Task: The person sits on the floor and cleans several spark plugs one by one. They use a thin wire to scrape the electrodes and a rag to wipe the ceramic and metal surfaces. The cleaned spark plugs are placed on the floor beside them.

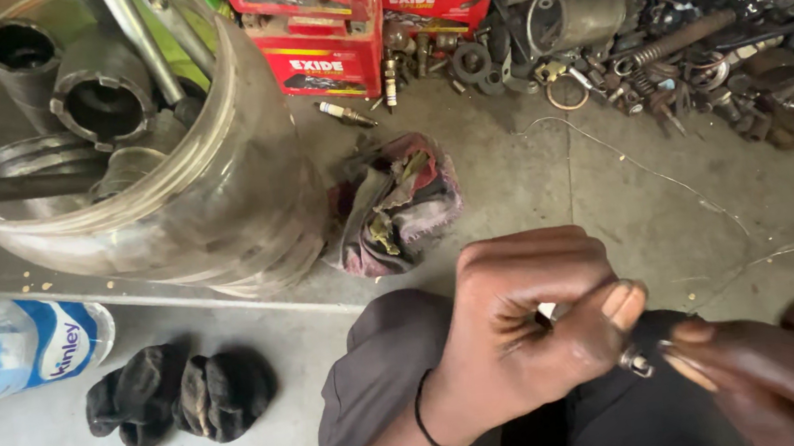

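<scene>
Metal part [635,361] pinched, L hand [523,322] fisted (wrist bent), R hand [780,370] fingertips touching.

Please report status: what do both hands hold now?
Left hand closed around small metal part. Right hand fingertips pinching same part. Dirty rag on floor beyond, not in the way.

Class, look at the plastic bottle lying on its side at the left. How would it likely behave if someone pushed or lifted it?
The bottle lies on its side and is round, so a push would probably roll it. It looks like thin clear plastic, so it likely dents under a squeeze. How full it is cannot be told, so its weight is uncertain. The smooth label may feel slippery.
</scene>
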